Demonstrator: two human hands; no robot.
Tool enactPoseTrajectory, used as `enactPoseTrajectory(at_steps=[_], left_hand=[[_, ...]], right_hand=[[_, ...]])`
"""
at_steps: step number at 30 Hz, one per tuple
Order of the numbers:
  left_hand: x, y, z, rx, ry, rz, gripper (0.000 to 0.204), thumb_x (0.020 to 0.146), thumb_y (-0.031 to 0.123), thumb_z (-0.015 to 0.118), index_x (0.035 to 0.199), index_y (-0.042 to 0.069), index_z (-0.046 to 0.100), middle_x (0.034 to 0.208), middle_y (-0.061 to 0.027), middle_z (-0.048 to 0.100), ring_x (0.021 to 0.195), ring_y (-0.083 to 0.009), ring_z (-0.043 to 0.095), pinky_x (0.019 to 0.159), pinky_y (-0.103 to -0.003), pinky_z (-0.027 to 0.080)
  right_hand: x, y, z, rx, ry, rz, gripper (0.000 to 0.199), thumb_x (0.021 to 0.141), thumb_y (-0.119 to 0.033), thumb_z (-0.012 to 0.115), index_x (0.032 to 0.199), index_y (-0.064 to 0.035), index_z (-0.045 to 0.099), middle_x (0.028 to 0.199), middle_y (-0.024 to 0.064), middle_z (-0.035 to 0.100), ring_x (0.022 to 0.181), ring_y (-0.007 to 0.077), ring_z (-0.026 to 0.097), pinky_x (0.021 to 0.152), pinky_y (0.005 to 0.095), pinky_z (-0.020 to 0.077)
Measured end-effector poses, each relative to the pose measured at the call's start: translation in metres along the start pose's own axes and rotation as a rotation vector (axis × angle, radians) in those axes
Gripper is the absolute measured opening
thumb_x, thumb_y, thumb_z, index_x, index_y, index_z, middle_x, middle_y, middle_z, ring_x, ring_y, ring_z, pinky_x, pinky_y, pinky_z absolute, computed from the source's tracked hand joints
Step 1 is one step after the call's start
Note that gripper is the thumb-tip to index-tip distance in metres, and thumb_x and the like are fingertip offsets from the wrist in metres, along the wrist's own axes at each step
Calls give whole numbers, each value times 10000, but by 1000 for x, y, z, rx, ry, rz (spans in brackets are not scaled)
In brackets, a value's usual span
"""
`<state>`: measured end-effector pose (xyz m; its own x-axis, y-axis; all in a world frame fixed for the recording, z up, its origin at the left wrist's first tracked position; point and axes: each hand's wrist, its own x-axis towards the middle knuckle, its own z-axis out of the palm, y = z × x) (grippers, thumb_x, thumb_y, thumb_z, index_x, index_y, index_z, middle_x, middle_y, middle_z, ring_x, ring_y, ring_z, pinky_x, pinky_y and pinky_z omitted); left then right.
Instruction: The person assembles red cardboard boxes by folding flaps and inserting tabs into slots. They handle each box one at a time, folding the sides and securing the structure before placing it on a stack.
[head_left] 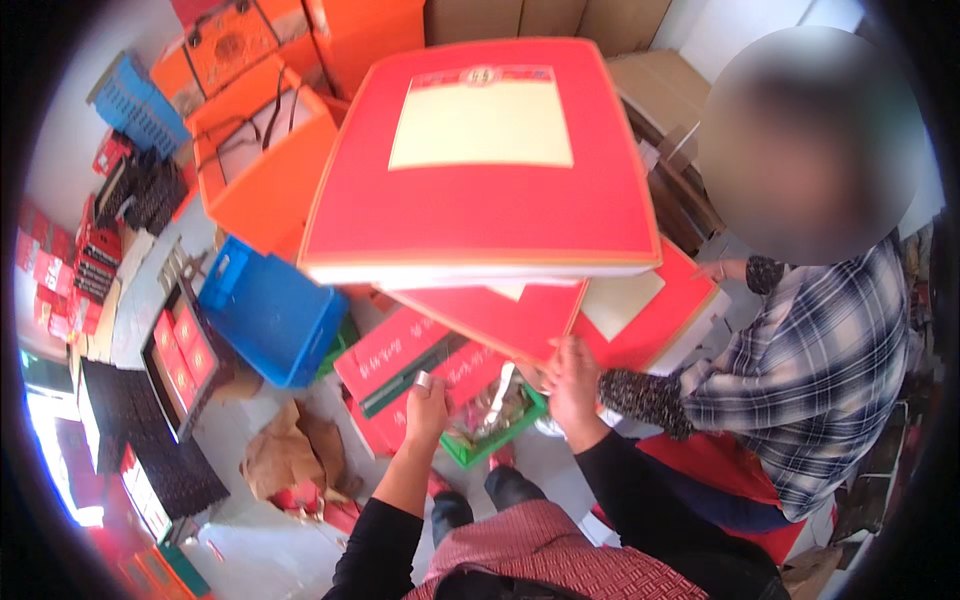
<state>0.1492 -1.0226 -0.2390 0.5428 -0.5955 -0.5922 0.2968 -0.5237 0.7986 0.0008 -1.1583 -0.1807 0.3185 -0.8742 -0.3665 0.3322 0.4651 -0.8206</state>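
My left hand (427, 408) is closed, with a small silvery piece at its fingertips that I cannot make out. It is in front of a red carton (395, 350) with a dark green band. My right hand (574, 385) has bent fingers near the front corner of a lower red stack (500, 318); a co-worker's speckled cuff (645, 402) meets it, so whose fingers are whose is partly hidden. Above lies a large red stack (480, 215) with a cream panel and pale layered edge. Below my hands, a green basket (490, 445) holds crumpled clear material.
The co-worker in a plaid shirt (800, 370) stands close at right, the other hand (722, 269) by another red stack (650, 310). At left are a blue crate (270, 310), orange boxes (265, 170), a tray with red boxes (180, 350) and a brown paper bag (285, 455).
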Motion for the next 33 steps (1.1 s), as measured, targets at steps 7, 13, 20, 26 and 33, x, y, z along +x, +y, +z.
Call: enactPoseTrajectory(at_steps=[7, 13, 20, 26, 33], left_hand=[[108, 3, -110, 89, 304, 65, 207, 799, 227, 545, 841, 25, 564, 841, -148, 566, 795, -258, 578, 637, -355, 458], [85, 165, -152, -670, 166, 228, 295, 871, 295, 506, 991, 32, 568, 934, -101, 623, 785, -228, 607, 656, -303, 483], [-15, 136, -208, -236, -383, 268, 569, 772, 277, 672, 1208, -34, 480, 1131, -95, 576, 1021, -185, 558, 864, -314, 448], [-48, 52, -244, -300, -437, -22, 683, 714, 112, 717, 1294, -10, 380, 1190, -100, 537, 1054, -212, 544, 912, -339, 438], [-68, 10, -276, -219, -199, 287, 686, 670, -44, 680, 1282, 31, 380, 1110, -62, 561, 951, -172, 570, 810, -300, 477]], right_hand=[[65, -113, -2, -42, 442, -157, 414, 846, -497, 529, 959, -99, 526, 773, -19, 504, 458, 44, 358, 394, 170, 257], [89, -153, -10, -546, 57, -140, 362, 801, -398, 639, 888, -51, 582, 684, -15, 509, 553, 49, 434, 447, 199, 292], [-34, -139, -60, -569, -320, 137, 443, 758, -156, 693, 1124, 28, 523, 928, 65, 614, 795, 104, 571, 669, 241, 465], [-60, -69, -96, -562, -591, 306, 493, 683, -28, 717, 1134, 0, 520, 894, 3, 598, 770, 101, 563, 616, 264, 462], [-65, -40, -46, -788, -627, 33, 512, 687, -9, 711, 1162, -5, 520, 1061, 65, 593, 973, 165, 554, 832, 313, 464]])
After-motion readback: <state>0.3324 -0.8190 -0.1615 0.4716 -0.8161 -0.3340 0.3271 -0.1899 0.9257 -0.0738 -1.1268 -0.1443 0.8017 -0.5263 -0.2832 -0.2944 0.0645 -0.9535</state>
